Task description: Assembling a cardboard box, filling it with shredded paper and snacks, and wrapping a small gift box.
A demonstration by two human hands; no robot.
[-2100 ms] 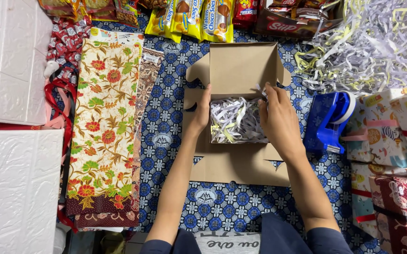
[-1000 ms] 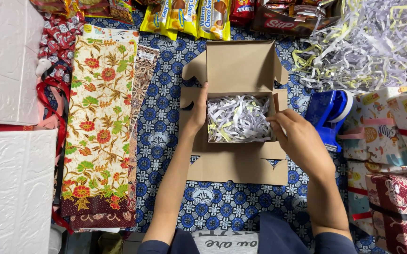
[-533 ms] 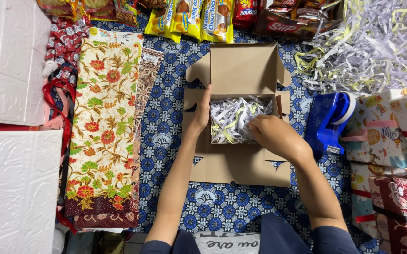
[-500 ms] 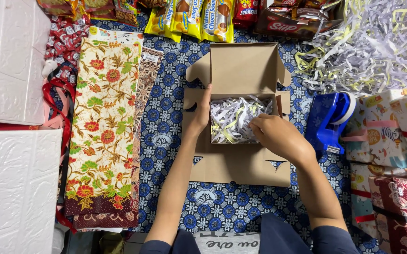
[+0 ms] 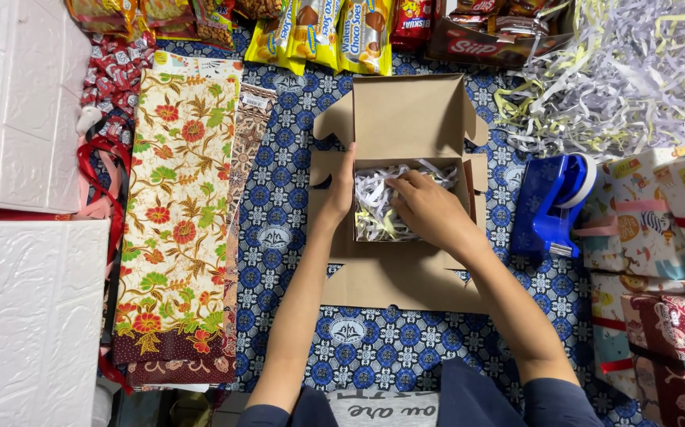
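Head view looks straight down on an open brown cardboard box (image 5: 410, 119) with its flaps spread, lying on a blue-and-white patterned cloth (image 5: 279, 229). Inside the box sits a loose nest of white and pale yellow shredded paper (image 5: 378, 205). The right hand (image 5: 429, 209) rests palm-down inside the box, fingers loosely curled and pressing on the shreds; whether it pinches any cannot be told. The left hand (image 5: 338, 194) lies flat and open against the box's left wall, gripping nothing. Just right of the box stands a blue plastic tape dispenser (image 5: 552, 202). A big heap of shredded paper strips (image 5: 619, 71) fills the upper right corner. Yellow snack packets (image 5: 319, 32) line the top edge. A folded floral batik fabric (image 5: 180, 213) lies to the left, beside white embossed boxes (image 5: 22, 103).
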